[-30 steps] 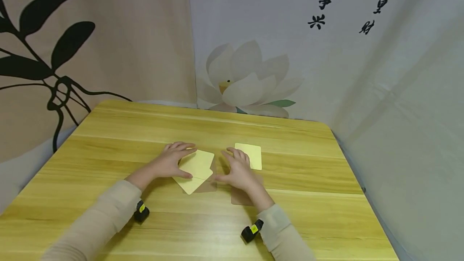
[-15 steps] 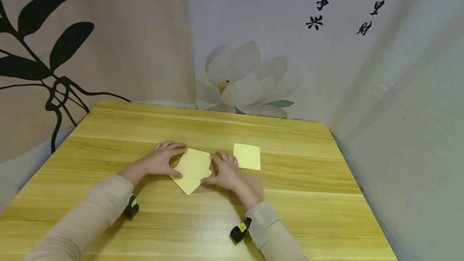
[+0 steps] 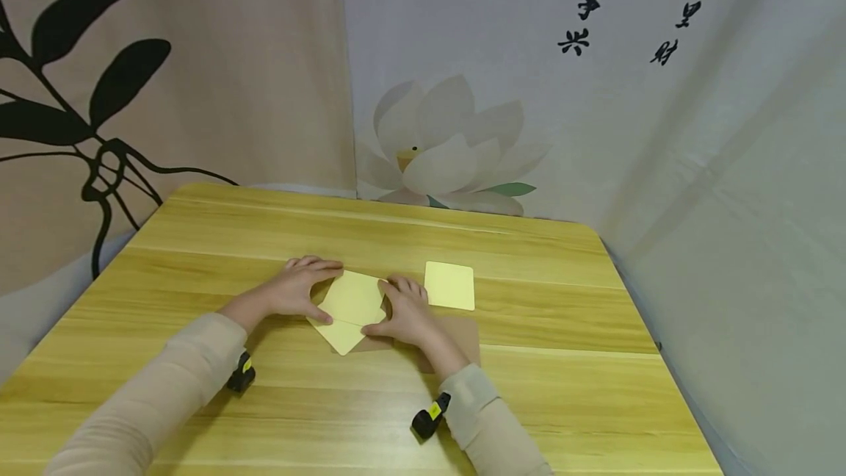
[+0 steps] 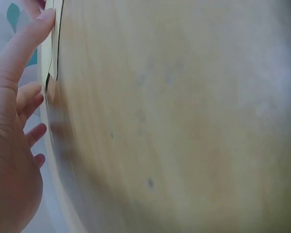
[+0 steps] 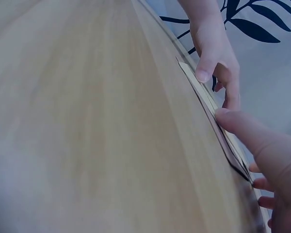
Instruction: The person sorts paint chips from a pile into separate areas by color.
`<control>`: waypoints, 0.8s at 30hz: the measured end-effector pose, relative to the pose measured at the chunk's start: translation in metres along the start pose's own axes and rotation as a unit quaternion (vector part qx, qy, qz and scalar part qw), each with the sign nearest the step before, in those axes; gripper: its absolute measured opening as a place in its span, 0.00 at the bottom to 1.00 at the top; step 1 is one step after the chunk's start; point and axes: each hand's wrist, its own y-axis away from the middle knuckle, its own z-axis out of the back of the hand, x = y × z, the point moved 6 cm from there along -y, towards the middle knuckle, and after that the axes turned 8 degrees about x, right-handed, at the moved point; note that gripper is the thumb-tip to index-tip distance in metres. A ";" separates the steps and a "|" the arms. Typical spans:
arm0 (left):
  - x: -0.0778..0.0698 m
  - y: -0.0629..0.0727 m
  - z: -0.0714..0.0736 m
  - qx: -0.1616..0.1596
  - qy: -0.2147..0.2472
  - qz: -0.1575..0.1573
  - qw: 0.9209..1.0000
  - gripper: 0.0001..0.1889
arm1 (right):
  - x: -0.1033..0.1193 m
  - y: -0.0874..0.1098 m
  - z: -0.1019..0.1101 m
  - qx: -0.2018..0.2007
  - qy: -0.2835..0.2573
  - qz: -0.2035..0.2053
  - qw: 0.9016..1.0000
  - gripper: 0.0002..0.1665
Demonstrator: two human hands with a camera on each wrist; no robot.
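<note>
Two thin yellow square cards overlap near the middle of the table. The upper card [image 3: 355,294] lies over the lower card [image 3: 342,336], which is turned so that one corner points toward me. My left hand [image 3: 297,291] spans their left side, thumb at the left corner and fingertips right at the top edge. Across from it, my right hand [image 3: 406,312] has its index fingertip at the upper card's right corner and its thumb near the lower right edge. Both thumbs show at the cards' edges in the right wrist view.
Another yellow card [image 3: 449,286] lies flat to the right of my right hand. Brownish-pink squares [image 3: 463,336] lie on the wooden table [image 3: 562,402], partly under my right hand and the cards. A printed curtain [image 3: 463,35] hangs behind the far edge.
My right hand has moved left, up to the right side of the overlapping cards. My left hand has shifted slightly left, and the upper card has moved slightly left too.
</note>
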 end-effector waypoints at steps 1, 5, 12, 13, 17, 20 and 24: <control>0.000 0.000 0.000 0.001 0.001 0.000 1.000 0.55 | 0.000 0.000 0.000 0.001 -0.002 0.000 1.000 0.59; 0.000 0.000 -0.001 0.004 0.008 0.001 1.000 0.54 | 0.001 0.000 0.000 0.001 -0.003 0.002 1.000 0.57; -0.001 -0.002 -0.001 0.001 0.002 -0.002 1.000 0.53 | 0.000 -0.002 0.000 -0.002 0.003 -0.002 1.000 0.54; -0.002 -0.002 -0.001 0.001 -0.001 -0.002 1.000 0.53 | -0.001 -0.002 0.000 -0.001 0.001 -0.005 1.000 0.54; -0.002 -0.002 -0.001 0.000 -0.002 -0.002 1.000 0.52 | -0.002 -0.004 -0.001 0.001 0.000 -0.012 1.000 0.54; -0.003 -0.002 -0.002 -0.005 0.002 -0.003 1.000 0.52 | -0.001 -0.004 -0.001 -0.001 0.005 -0.011 1.000 0.54; -0.002 -0.001 -0.002 -0.014 0.002 -0.006 1.000 0.52 | -0.001 -0.004 -0.001 -0.003 0.007 -0.007 1.000 0.54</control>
